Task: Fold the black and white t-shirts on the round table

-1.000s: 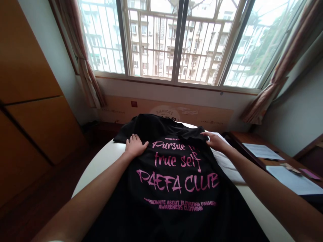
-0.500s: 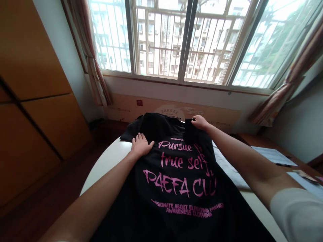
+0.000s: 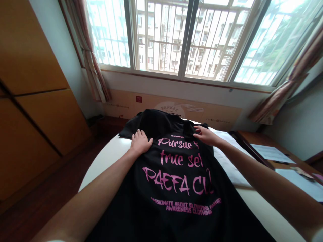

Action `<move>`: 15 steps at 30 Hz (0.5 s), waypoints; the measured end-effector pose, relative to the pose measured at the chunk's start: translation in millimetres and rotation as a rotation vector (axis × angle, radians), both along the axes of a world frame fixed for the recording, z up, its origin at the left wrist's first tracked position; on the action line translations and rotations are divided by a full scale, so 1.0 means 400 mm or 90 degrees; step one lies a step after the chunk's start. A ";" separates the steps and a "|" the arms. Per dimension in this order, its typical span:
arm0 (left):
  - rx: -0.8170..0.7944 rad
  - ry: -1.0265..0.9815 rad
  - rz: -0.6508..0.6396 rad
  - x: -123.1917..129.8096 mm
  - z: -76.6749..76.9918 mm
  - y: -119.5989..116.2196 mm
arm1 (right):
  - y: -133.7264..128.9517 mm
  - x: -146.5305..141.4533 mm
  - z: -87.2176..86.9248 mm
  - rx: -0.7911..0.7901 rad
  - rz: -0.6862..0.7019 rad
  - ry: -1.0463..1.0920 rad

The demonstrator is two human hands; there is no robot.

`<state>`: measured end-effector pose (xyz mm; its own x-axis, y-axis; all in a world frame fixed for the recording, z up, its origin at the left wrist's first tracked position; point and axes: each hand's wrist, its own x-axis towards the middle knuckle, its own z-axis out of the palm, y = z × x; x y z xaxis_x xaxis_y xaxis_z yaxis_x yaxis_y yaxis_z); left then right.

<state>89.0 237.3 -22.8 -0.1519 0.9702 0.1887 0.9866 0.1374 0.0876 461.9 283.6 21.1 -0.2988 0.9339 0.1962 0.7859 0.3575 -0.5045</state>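
Observation:
A black T-shirt with pink lettering lies spread over a white round table. Its lower part runs down toward me, out of view. My left hand rests flat on the shirt's left side, fingers spread. Over the right shoulder area, my right hand has its fingers apart at a folded-over piece of black cloth, which looks like the sleeve. Part of the print on the right is covered by the folded cloth.
White folded cloth lies on the table under my right forearm. A brown desk with papers stands at right. Ahead are a barred window and curtains; a wooden cabinet is at left.
My right hand has let go of the raised sleeve edge and moved slightly down and right. The black cloth it held now lies folded inward. My left hand stays in place.

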 end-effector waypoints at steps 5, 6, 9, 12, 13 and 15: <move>0.143 -0.004 -0.057 0.054 0.042 -0.039 | -0.312 0.112 -0.022 -0.025 -0.032 -0.057; 0.150 -0.023 -0.082 0.075 0.050 -0.043 | -0.377 0.131 -0.026 -0.048 -0.040 -0.054; 0.088 -0.130 -0.186 0.160 0.061 -0.027 | -0.549 0.168 -0.030 -0.166 -0.019 -0.027; 0.000 -0.274 -0.266 0.266 0.063 0.034 | -0.671 0.185 -0.027 -0.251 0.033 0.025; -0.018 -0.328 -0.276 0.302 0.063 0.061 | -0.699 0.190 -0.027 -0.253 0.036 0.040; -0.042 -0.442 -0.284 0.367 0.062 0.116 | -0.738 0.206 -0.034 -0.234 0.025 0.064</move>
